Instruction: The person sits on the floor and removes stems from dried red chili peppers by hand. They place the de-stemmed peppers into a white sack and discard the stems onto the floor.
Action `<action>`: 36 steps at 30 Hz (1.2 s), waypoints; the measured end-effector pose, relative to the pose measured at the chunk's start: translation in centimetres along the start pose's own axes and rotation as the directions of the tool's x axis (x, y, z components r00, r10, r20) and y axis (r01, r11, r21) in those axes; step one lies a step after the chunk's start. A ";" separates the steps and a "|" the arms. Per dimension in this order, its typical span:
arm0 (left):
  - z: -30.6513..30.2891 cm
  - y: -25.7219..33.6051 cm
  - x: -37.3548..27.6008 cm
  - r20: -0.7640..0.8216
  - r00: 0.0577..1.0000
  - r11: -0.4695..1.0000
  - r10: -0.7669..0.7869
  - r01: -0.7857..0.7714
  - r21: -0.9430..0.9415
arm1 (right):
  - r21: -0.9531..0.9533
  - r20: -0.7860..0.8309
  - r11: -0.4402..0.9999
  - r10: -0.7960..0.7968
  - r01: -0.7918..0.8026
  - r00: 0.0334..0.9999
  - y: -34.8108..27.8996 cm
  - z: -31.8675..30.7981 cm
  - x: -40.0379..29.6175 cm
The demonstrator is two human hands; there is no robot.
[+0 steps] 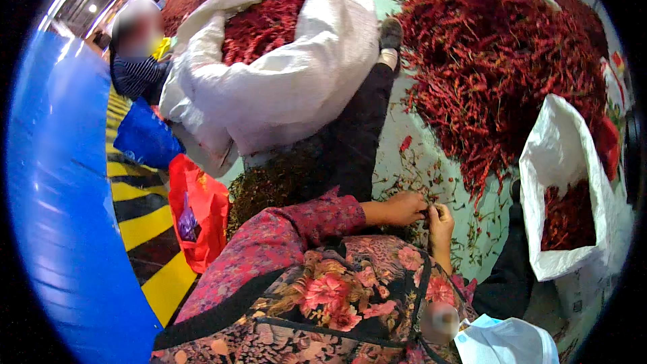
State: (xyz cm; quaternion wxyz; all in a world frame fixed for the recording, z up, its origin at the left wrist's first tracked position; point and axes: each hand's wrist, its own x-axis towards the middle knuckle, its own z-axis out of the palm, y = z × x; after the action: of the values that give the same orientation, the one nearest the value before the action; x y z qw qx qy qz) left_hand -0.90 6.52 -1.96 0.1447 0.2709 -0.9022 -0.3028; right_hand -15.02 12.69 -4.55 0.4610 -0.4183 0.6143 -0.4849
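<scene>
My left hand [405, 208] reaches in from the left, its fingers drawn together. My right hand [441, 218] meets it, with thumb and fingertips pinched close to the left fingertips. Whatever small thing may be between them is too small to make out. Loose chili stems [474, 232] and bits are scattered on the pale green floor [404, 162] around and beyond both hands. A large heap of dried red chilies [485, 71] spreads ahead on the right. Ahead on the left, a big white woven sack [283, 96] stands with its mouth rolled down, holding red chilies [268, 28].
A smaller white woven sack [536, 222] with chilies is at right. Brown stem debris [258, 192] lies beside my outstretched leg [361, 121]. At left are a red bag [212, 227], a blue bag [146, 134], yellow-black floor stripes [146, 222] and a seated person [136, 73].
</scene>
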 end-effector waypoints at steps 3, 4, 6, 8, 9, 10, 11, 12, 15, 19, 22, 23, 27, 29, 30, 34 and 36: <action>1.3 -0.9 0.3 -0.003 0.998 0.939 -0.063 0.059 -0.340 | -0.070 -0.025 0.995 -0.071 0.069 0.997 -1.9 -0.1 -0.2; 1.2 -0.6 0.6 -0.022 0.999 0.930 -0.039 0.029 -0.365 | -0.120 -0.049 0.988 -0.104 0.098 0.993 -0.9 -0.7 0.2; 0.5 -0.3 1.0 0.025 0.998 0.939 -0.063 0.067 -0.338 | -0.098 -0.046 0.990 -0.106 0.101 0.993 1.1 -1.3 0.7; 0.3 -0.1 0.3 0.034 0.998 0.949 -0.061 0.069 -0.309 | -0.231 -0.067 0.935 -0.291 0.269 0.954 -1.9 -0.6 -1.1; 0.3 0.2 0.3 -0.010 1.000 0.946 0.005 -0.008 -0.323 | -0.158 -0.089 0.953 -0.274 0.258 0.957 -2.2 -0.5 -1.1; 0.9 -0.2 0.1 0.011 1.000 0.953 -0.004 0.007 -0.302 | -0.083 -0.087 0.970 -0.234 0.227 0.968 -2.3 -0.2 -1.4; 1.1 -0.7 0.1 0.037 0.999 0.958 -0.013 0.023 -0.287 | -0.002 -0.072 0.985 -0.171 0.172 0.983 -3.1 0.2 -1.7; 0.9 -0.7 -0.3 0.015 1.000 0.964 -0.026 0.029 -0.266 | 0.071 -0.045 0.992 -0.099 0.102 0.994 -3.7 0.3 -2.3; 0.0 0.8 -0.8 -0.024 0.998 0.973 -0.057 0.050 -0.224 | -0.004 -0.015 0.987 -0.158 0.158 0.987 -2.3 0.2 -1.9; -1.5 3.4 -1.0 -0.076 0.994 0.967 0.081 -0.097 -0.236 | -0.172 -0.004 0.947 -0.277 0.272 0.961 -2.7 0.0 -1.8; -0.1 5.2 -1.8 -0.014 0.996 0.777 0.091 -0.080 -0.625 | -0.002 0.049 0.999 0.046 -0.046 0.998 5.2 0.3 0.1; -0.6 5.9 -2.0 0.081 0.995 0.710 0.061 0.014 -0.704 | -0.127 0.044 0.990 0.068 -0.062 0.997 4.5 0.4 -0.6; -1.1 1.8 0.9 0.024 0.989 0.903 -0.143 0.141 -0.406 | -0.345 0.079 0.887 -0.300 0.308 0.951 1.8 -0.2 0.0; -1.3 -3.9 1.3 -0.011 0.851 0.741 -0.524 0.450 -0.498 | -0.603 0.009 0.722 -0.419 0.339 0.908 1.5 0.5 -0.7; -1.6 -6.2 2.1 -0.063 0.701 0.632 -0.711 0.596 -0.495 | -0.550 0.009 0.785 -0.337 0.286 0.942 1.4 0.0 -0.2; -1.8 -13.1 4.6 -0.385 0.514 0.623 -0.767 0.739 -0.255 | -0.368 0.032 0.927 -0.063 0.070 0.997 -0.1 -0.5 0.2; -1.6 -15.3 5.1 -0.538 0.428 0.617 -0.726 0.750 -0.237 | -0.303 0.023 0.953 0.013 -0.005 1.000 -0.4 0.6 -0.6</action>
State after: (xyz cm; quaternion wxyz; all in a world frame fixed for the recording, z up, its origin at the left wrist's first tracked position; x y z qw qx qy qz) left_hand 1.75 -7.41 -9.73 0.2629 0.7194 -0.6048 -0.2179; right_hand -14.30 13.10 -4.09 0.4011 -0.4874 0.6774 -0.3776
